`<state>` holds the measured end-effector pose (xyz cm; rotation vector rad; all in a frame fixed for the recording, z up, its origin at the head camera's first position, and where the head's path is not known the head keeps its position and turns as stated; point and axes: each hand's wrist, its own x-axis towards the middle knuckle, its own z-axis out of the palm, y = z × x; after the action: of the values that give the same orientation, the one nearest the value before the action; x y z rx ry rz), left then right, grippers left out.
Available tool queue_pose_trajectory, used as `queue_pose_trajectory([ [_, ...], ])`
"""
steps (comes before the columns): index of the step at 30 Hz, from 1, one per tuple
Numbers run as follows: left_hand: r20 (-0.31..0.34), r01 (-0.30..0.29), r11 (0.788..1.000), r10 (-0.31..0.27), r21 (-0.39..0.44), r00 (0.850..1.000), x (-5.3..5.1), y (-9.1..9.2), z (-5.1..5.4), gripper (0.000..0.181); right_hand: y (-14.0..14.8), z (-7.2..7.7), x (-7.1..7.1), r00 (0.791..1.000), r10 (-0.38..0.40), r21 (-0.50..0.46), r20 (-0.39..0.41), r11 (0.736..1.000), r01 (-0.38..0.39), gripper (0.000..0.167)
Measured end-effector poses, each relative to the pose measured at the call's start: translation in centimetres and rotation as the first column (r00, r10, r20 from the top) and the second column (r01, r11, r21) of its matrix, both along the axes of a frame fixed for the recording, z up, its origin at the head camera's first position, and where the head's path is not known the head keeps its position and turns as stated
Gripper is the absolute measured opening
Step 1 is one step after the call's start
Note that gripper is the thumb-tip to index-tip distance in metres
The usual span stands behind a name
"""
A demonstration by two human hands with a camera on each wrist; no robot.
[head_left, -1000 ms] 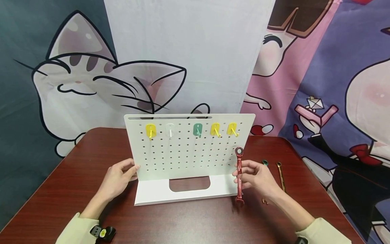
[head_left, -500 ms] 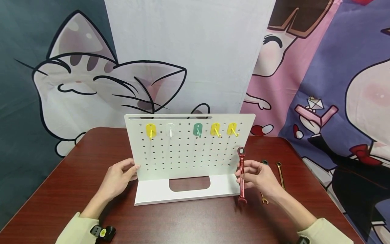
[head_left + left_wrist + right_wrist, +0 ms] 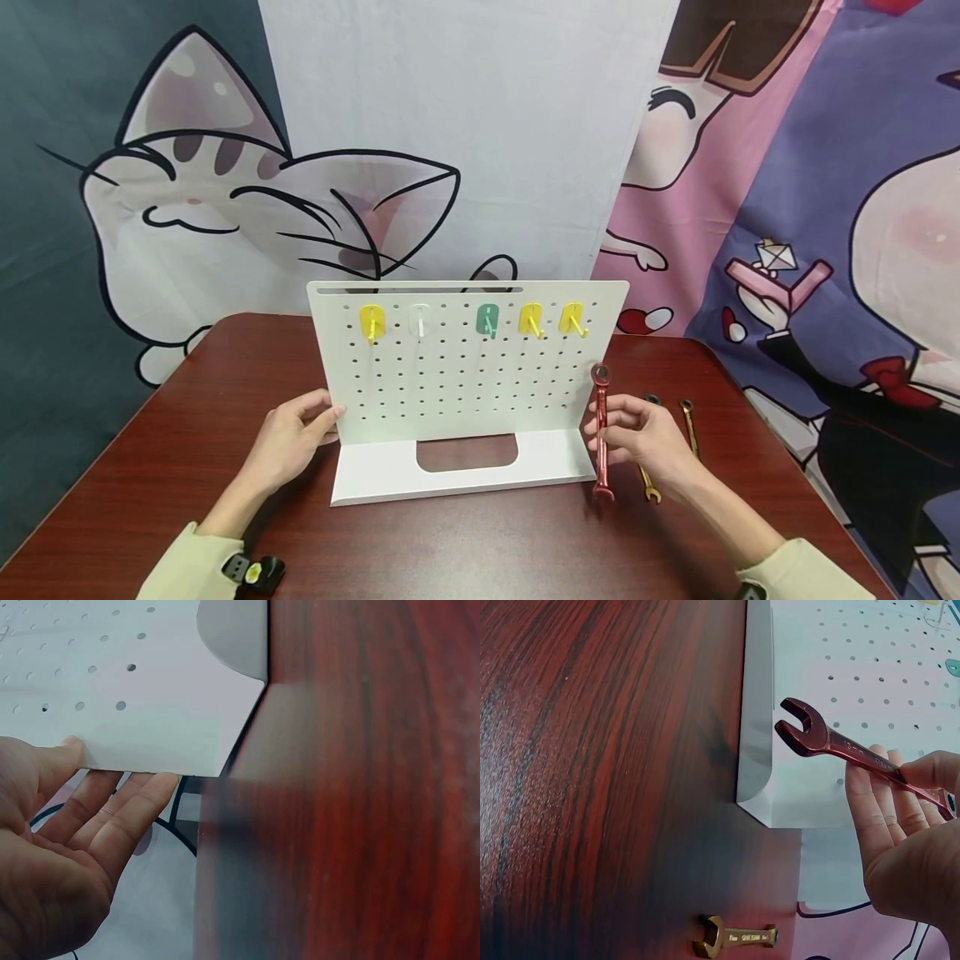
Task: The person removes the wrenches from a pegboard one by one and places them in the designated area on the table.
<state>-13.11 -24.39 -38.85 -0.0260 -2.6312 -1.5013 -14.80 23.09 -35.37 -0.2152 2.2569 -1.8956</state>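
Note:
A white pegboard [image 3: 450, 362] stands upright on its flat base on the table, with a row of plastic hooks near its top. My left hand [image 3: 288, 440] pinches the board's left edge, thumb on the front face; in the left wrist view the fingers [image 3: 146, 799] lie along that edge. A shiny red wrench [image 3: 602, 433] stands nearly upright between the thumb and fingers of my right hand [image 3: 648, 442], beside the board's lower right corner. Its open-ended jaw points down, and the ring end is up. The right wrist view shows the wrench [image 3: 862, 755] lying across the fingers.
Yellow hooks [image 3: 372, 323], a clear hook [image 3: 421, 321] and a green hook [image 3: 487, 319] are on the board. Beyond my right hand lie a gold wrench [image 3: 692, 429] and another gold-ended wrench [image 3: 650, 489], partly hidden. A printed cloth [image 3: 480, 125] hangs behind the dark red table [image 3: 480, 550].
My right hand has shifted slightly right with the red wrench, which moves off the board's front toward its right edge. The left hand and pegboard look unmoved.

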Motion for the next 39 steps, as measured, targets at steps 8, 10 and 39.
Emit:
queue_pose_trajectory([
  [8, 0.000, -0.002, 1.000, 0.002, -0.010, 1.000, 0.1, -0.1, -0.1, 0.008, 0.5, -0.3, 0.0, 1.000, -0.008, 0.009, -0.001, 1.000, 0.008, 0.031],
  [10, 0.000, -0.002, 1.000, 0.002, -0.010, 1.000, 0.1, -0.1, -0.1, 0.008, 0.6, -0.4, -0.1, 1.000, -0.013, 0.005, 0.004, 1.000, 0.013, 0.031],
  [39, -0.022, -0.004, 1.000, 0.004, -0.011, 1.000, 0.0, 0.0, -0.1, 0.008, 3.2, -1.5, -0.7, 1.000, 0.008, 0.079, 0.030, 0.997, -0.010, 0.045],
])
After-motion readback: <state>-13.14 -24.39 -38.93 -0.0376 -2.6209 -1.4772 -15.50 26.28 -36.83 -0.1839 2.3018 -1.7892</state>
